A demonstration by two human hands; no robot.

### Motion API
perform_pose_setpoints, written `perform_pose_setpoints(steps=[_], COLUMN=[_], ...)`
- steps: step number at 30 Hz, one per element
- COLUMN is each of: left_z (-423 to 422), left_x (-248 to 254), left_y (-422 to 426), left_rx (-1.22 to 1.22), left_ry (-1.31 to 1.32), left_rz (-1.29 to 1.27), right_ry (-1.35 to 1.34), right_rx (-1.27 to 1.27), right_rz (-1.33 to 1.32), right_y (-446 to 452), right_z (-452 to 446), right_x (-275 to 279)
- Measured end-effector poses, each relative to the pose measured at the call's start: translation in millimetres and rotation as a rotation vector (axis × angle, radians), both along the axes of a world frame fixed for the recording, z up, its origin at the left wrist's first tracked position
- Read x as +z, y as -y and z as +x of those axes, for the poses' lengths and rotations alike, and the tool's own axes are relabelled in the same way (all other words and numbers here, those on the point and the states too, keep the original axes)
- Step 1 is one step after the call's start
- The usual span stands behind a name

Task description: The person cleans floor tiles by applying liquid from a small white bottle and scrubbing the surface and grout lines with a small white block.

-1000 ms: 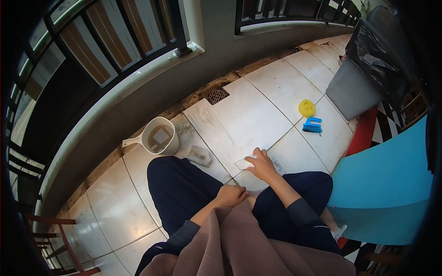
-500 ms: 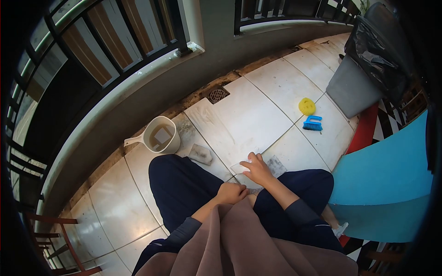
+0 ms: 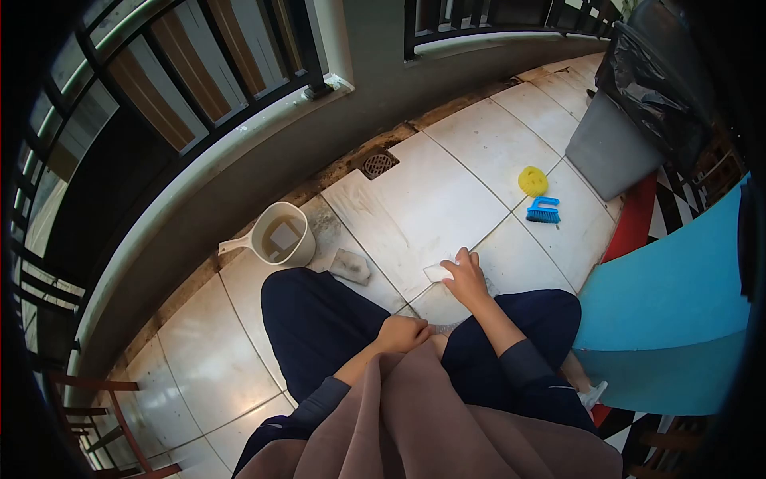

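Observation:
My right hand (image 3: 467, 278) grips a small white block (image 3: 437, 273), pressed on the white floor tiles (image 3: 415, 211) in front of my right knee. My left hand (image 3: 404, 333) is closed and rests between my knees; whether it holds anything is hidden. A dirty grey-white block (image 3: 350, 267) lies on the tiles beyond my left knee. Left of it stands a white dipper (image 3: 307, 249) with cloudy water and a pale piece inside. Further right lie a yellow round scrubber (image 3: 532, 181) and a blue brush (image 3: 543, 210), bristles toward me.
A floor drain (image 3: 378, 165) sits by the low wall (image 3: 239, 168) with black railings. At the right are a grey bin (image 3: 610, 148) with a black bag and a light blue surface (image 3: 670, 295). Reddish-brown furniture legs (image 3: 120, 423) show at the lower left.
My right hand has slid the white block over the tile, first toward me and then away again. My left hand stays almost where it was. The view has shifted slightly.

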State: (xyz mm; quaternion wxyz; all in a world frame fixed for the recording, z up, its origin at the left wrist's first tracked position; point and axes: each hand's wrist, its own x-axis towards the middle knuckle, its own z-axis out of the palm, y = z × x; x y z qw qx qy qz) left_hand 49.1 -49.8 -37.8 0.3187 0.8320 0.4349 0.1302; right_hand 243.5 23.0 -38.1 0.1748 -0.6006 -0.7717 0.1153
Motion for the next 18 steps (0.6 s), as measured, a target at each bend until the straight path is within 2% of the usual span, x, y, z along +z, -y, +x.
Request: perform_pose_setpoints(steps=[1, 4, 7, 10, 13, 16, 18], left_z=[-0.6, -0.2, 6.3, 4.9, -0.7, -0.6, 4.1], left_x=[-3.0, -5.0, -3.5, -1.9, -5.8, -6.5, -5.5], left_y=[1.0, -0.6, -3.2, -4.4, -0.1, -0.3, -3.4], left_rx=[0.002, -0.005, -0.021, -0.033, -0.019, -0.022, -0.032], left_ry=[0.008, -0.009, -0.053, -0.052, -0.014, -0.017, -0.039], left_rz=[0.013, 0.010, -0.028, -0.023, 0.021, 0.011, -0.008], right_ry=[0.018, 0.094, 0.028, -0.009, 0.088, 0.139, 0.096], right_rx=[-0.112, -0.181, 0.088, 0.132, -0.143, -0.131, 0.062], right_rz=[-0.021, 0.006, 0.018, 0.032, 0.038, 0.066, 0.041], right_y=[-3.4, -2.2, 17.9, 16.1, -10.2, -14.0, 5.1], right_z=[3.9, 2.8, -18.3, -13.3, 15.9, 21.7, -0.5], right_x=[0.8, 3.4, 2.1, -2.1, 0.9, 1.7, 0.8])
